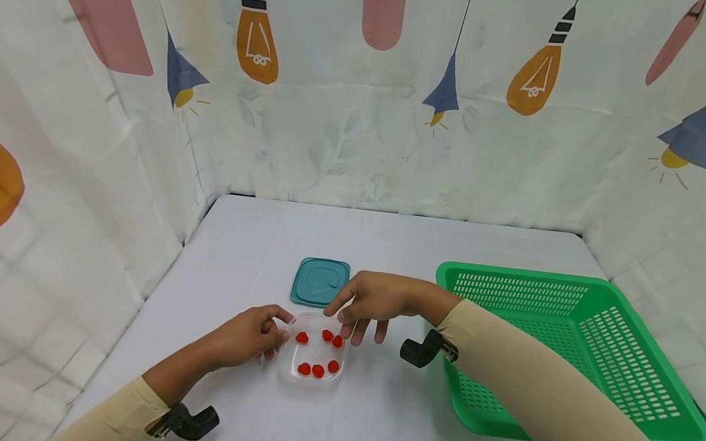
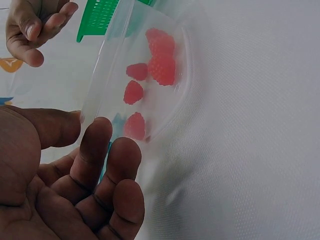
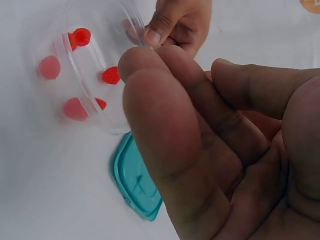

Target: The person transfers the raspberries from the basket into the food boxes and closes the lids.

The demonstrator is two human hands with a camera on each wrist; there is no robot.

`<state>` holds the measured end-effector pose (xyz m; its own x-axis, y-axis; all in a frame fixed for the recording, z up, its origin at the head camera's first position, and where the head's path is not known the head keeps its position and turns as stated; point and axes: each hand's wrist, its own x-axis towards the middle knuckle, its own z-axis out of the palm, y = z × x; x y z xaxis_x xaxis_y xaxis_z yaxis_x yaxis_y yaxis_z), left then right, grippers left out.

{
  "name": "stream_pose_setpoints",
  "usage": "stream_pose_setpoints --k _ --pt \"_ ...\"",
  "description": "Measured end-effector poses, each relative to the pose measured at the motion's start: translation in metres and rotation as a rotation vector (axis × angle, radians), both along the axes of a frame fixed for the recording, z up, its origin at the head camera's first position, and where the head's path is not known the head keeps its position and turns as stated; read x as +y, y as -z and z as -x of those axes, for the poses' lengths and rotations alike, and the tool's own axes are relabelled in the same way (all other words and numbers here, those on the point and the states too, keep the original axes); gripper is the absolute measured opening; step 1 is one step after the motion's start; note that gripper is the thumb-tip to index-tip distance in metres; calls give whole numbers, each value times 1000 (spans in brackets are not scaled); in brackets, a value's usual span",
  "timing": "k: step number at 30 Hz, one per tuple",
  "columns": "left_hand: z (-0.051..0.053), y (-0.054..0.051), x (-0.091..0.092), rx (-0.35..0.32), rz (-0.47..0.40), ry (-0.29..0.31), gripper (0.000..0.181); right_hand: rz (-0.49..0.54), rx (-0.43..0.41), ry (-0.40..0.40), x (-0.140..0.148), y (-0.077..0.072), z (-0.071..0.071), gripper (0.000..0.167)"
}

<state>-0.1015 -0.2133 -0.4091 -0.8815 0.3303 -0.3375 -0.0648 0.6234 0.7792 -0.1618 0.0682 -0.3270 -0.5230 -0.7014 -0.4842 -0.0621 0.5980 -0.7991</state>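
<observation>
A clear plastic container (image 1: 312,353) stands on the white table with several red raspberries (image 1: 318,370) spread over its bottom. My left hand (image 1: 251,336) pinches the container's left rim between thumb and forefinger; the left wrist view shows the thumb (image 2: 60,127) against the wall. Over the far right corner hovers my right hand (image 1: 375,298), its fingers loosely bent and nothing between them. In the right wrist view those fingers (image 3: 160,120) partly cover the container's edge. A teal lid (image 1: 320,282) lies flat just behind the container.
A large green perforated basket (image 1: 524,277) stands at the right side of the table, partly behind my right forearm. White cloth walls (image 1: 345,147) printed with lamps and bulbs close off the back and sides.
</observation>
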Motion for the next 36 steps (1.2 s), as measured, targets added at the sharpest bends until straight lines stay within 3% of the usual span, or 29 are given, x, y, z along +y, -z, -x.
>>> stream_pose_setpoints --k 10,28,36 --pt "-2 0 -1 -10 3 -9 36 -24 52 76 22 -1 7 24" --pt "-1 -1 0 -7 6 -2 34 16 69 250 103 -9 13 23" --pt "1 1 0 -7 2 -6 33 29 73 287 139 -10 11 24"
